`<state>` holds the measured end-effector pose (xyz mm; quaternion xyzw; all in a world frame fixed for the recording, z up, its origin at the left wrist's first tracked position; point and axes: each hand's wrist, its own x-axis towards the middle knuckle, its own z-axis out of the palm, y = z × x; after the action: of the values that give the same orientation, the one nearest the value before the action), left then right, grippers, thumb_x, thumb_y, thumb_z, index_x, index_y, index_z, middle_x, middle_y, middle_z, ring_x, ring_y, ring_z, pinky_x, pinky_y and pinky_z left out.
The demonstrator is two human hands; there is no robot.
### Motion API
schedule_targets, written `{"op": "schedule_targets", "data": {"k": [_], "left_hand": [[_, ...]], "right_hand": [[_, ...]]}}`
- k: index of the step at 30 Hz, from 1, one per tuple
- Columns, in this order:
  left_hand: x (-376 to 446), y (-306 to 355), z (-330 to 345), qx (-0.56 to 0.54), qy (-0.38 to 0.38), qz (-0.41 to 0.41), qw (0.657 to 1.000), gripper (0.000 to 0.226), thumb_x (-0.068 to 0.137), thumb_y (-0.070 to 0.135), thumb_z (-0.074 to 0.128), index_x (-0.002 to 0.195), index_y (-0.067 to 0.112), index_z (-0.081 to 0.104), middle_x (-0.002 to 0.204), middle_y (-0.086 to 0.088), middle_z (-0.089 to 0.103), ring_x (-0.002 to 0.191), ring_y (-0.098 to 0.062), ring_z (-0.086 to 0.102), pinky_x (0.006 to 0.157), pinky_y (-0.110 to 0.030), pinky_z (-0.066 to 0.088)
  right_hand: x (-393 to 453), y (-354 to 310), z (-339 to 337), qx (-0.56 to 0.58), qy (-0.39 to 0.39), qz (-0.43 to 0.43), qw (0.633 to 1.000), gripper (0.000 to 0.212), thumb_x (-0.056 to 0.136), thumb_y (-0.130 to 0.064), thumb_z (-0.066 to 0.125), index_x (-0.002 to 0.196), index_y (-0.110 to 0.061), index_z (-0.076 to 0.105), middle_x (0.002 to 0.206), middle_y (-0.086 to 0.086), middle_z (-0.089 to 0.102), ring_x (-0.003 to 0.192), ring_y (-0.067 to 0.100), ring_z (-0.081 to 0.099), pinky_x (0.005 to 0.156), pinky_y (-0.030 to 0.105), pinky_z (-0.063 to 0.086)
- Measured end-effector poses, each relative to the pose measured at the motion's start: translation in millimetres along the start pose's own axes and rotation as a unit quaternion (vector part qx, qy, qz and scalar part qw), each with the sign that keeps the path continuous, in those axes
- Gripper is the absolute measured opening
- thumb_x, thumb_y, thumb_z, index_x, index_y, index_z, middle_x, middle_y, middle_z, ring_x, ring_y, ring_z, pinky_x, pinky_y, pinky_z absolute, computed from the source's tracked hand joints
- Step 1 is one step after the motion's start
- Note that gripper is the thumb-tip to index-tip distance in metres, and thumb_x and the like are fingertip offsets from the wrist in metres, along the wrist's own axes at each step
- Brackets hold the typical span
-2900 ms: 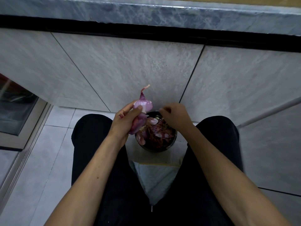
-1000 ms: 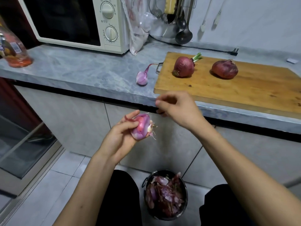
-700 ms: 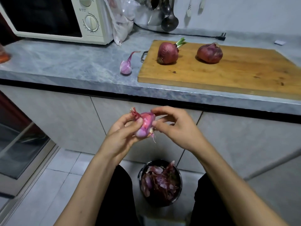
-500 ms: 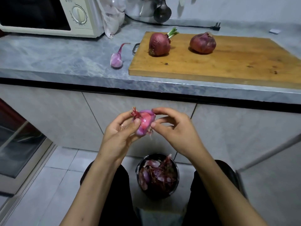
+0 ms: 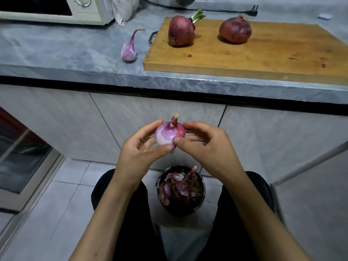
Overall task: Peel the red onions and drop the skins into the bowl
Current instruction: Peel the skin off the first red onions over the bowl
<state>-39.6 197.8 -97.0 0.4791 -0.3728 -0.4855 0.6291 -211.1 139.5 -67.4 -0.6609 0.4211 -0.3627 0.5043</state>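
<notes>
**A:** ok so compared to half a second back, we've turned the half-peeled onion (image 5: 170, 135) so its stem tip points up now instead of off to the left. Our left hand (image 5: 140, 147) cups it from below with fingers loosely curled, thumb across the pale underside. Our right hand (image 5: 202, 143) has closed in tighter, thumb and forefinger pinching at the redder patch on the right side.

**B:** so we're hunting for the last bit of skin? Most of it looks glossy pink-white already, so I'd guess this one's nearly done. The bowl (image 5: 201, 201) sits on the floor between our knees, well below the hands, already heaped with skins (image 5: 178, 189).

**A:** yep. And still plenty left: two unpeeled red onions (image 5: 181, 31) (image 5: 235, 29) on the cutting board (image 5: 263, 55), one sprouting green, plus a small peeled onion (image 5: 129, 51) on the countertop (image 5: 66, 51) just left of the board.

**B:** any writing we can read?

**A:** nope. The microwave (image 5: 75, 10) dial has tick marks, way too small to make out. No brand visible.
</notes>
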Motion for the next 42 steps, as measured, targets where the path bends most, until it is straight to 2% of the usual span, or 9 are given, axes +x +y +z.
{"op": "schedule_targets", "data": {"k": [4,8,19,24,27,30,33,36,42], "left_hand": [[-4,1,3,0.041,-0.005,0.024,0.999,0.071,0.059,-0.002,0.09,0.123,0.015,0.064,0.12,-0.005,0.073,0.115,-0.021,0.069,0.089,-0.025,0.056],[-6,4,0,0.052,-0.003,0.04,0.998,0.071,0.055,0.002,0.091,0.119,0.018,0.066,0.119,-0.005,0.073,0.115,-0.021,0.068,0.086,-0.023,0.056],[-14,3,-7,0.062,0.009,0.038,0.997,0.071,0.054,0.001,0.092,0.117,0.019,0.067,0.12,-0.005,0.073,0.116,-0.021,0.068,0.086,-0.024,0.056],[-15,3,-6,0.044,0.019,0.037,0.998,0.065,0.058,0.003,0.083,0.119,0.016,0.065,0.116,-0.003,0.075,0.113,-0.018,0.069,0.086,-0.022,0.056],[-16,1,-5,0.027,0.023,0.042,0.998,0.063,0.061,0.0,0.081,0.121,0.014,0.063,0.118,-0.004,0.074,0.117,-0.02,0.067,0.088,-0.024,0.056],[-17,-5,-1,0.021,0.036,0.05,0.998,0.064,0.063,-0.001,0.081,0.123,0.012,0.062,0.123,-0.007,0.071,0.121,-0.022,0.065,0.087,-0.023,0.056],[-16,-10,0,0.018,0.053,0.056,0.997,0.068,0.064,0.0,0.082,0.128,0.007,0.06,0.129,-0.012,0.067,0.125,-0.025,0.063,0.089,-0.024,0.056],[-15,-12,0,0.021,0.055,0.059,0.996,0.066,0.064,0.001,0.082,0.126,0.009,0.06,0.129,-0.011,0.067,0.125,-0.023,0.062,0.089,-0.023,0.055],[-15,-9,3,0.037,0.048,0.074,0.995,0.067,0.063,0.001,0.083,0.125,0.009,0.06,0.128,-0.009,0.066,0.124,-0.018,0.063,0.088,-0.023,0.056]], "right_hand": [[1,-2,-1,0.047,-0.014,0.037,0.998,0.039,0.07,-0.018,0.08,0.108,-0.014,0.069,0.096,-0.003,0.075,0.088,0.009,0.072,0.087,0.036,0.058],[1,-3,-2,0.059,-0.029,0.051,0.996,0.027,0.072,-0.009,0.078,0.097,-0.016,0.071,0.09,-0.003,0.076,0.087,0.011,0.073,0.086,0.034,0.057],[-4,-5,6,0.053,-0.033,0.068,0.996,0.028,0.076,-0.003,0.072,0.101,-0.015,0.073,0.093,-0.006,0.076,0.089,0.009,0.072,0.087,0.034,0.056],[-3,-3,6,0.064,-0.018,0.076,0.995,0.028,0.08,-0.002,0.072,0.107,-0.012,0.071,0.096,-0.004,0.076,0.093,0.01,0.072,0.091,0.034,0.056],[-8,-3,9,0.108,-0.012,0.091,0.99,0.03,0.084,-0.011,0.073,0.113,-0.009,0.068,0.096,0.0,0.076,0.09,0.015,0.073,0.087,0.034,0.057],[-14,-2,13,0.093,0.013,0.101,0.99,0.028,0.079,-0.019,0.078,0.103,-0.008,0.069,0.087,0.002,0.076,0.081,0.017,0.074,0.079,0.033,0.059],[-15,-3,14,0.107,0.011,0.13,0.986,0.019,0.081,-0.014,0.076,0.089,0.001,0.07,0.074,0.011,0.074,0.071,0.024,0.073,0.071,0.032,0.06],[-14,-7,12,0.123,-0.008,0.15,0.981,0.014,0.084,-0.007,0.071,0.087,0.006,0.07,0.073,0.016,0.073,0.068,0.026,0.073,0.064,0.027,0.06],[-11,-9,10,0.126,-0.024,0.167,0.978,0.019,0.087,-0.011,0.069,0.083,0.007,0.07,0.075,0.017,0.073,0.064,0.025,0.072,0.058,0.025,0.058]]}}
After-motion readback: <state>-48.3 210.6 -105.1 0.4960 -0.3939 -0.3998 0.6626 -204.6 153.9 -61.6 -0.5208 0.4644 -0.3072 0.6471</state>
